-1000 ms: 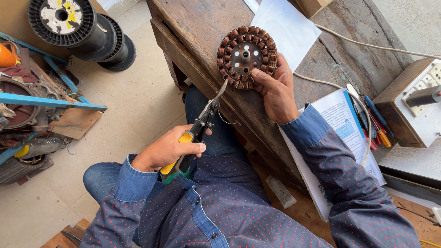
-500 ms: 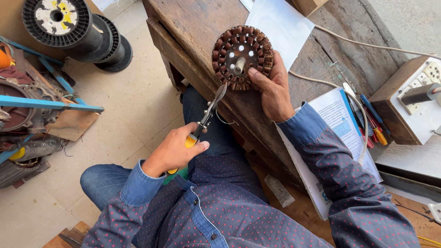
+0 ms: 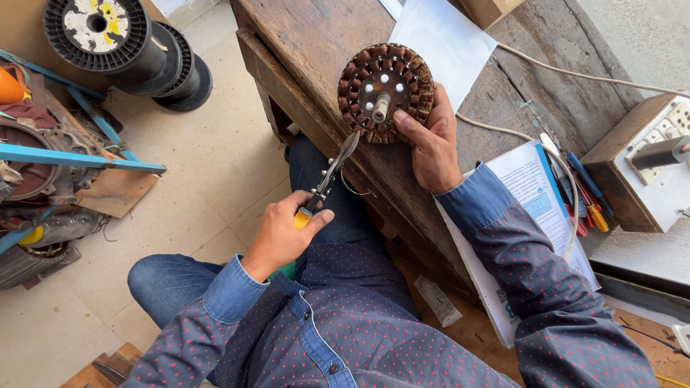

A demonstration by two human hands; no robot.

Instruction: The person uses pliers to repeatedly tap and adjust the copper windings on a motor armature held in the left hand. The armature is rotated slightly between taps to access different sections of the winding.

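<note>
A round motor stator [image 3: 385, 92] with copper windings and a steel shaft stands on edge on the wooden workbench [image 3: 316, 65]. My right hand [image 3: 431, 144] grips its lower right rim. My left hand [image 3: 282, 230] holds yellow-handled pliers [image 3: 327, 178] below the bench edge. The shut jaws point up toward the stator's lower left and stop just short of it. A thin wire loop hangs beside the pliers.
White paper [image 3: 444, 39] lies behind the stator. A printed sheet [image 3: 528, 208], screwdrivers [image 3: 586, 197], a white cable and a switch box [image 3: 658, 165] sit at right. Black wire spools [image 3: 122, 43] and a blue frame with motor scrap [image 3: 50, 165] stand on the floor at left.
My right hand has turned the stator so its shaft now faces me. The pliers in my left hand have stayed near the stator's lower edge.
</note>
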